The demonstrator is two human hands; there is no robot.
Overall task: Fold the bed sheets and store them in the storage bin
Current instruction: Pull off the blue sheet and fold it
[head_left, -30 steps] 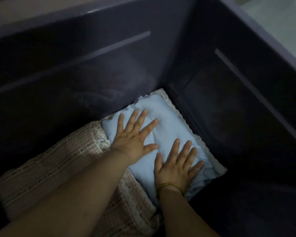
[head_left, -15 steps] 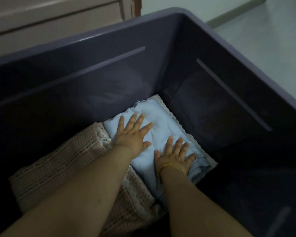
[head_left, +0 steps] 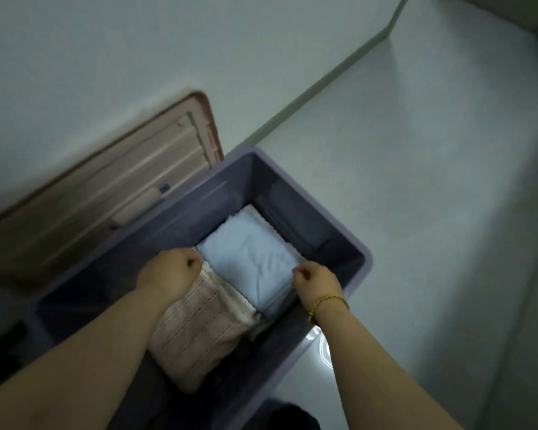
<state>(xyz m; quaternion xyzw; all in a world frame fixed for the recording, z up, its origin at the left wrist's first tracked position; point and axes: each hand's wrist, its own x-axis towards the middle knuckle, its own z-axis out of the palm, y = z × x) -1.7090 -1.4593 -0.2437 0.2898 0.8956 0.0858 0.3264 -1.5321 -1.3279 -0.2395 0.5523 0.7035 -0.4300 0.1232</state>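
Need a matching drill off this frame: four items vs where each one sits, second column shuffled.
Items
1. light blue folded sheet
2. beige checked folded sheet
3. gold bracelet
4. beige ribbed panel

Places
A. on the right wrist
B. outside the storage bin, against the wall
C. far end of the bin
D. near end of the bin, partly hidden by the left forearm

Pairs: 1-C, 2-D, 3-A, 4-B
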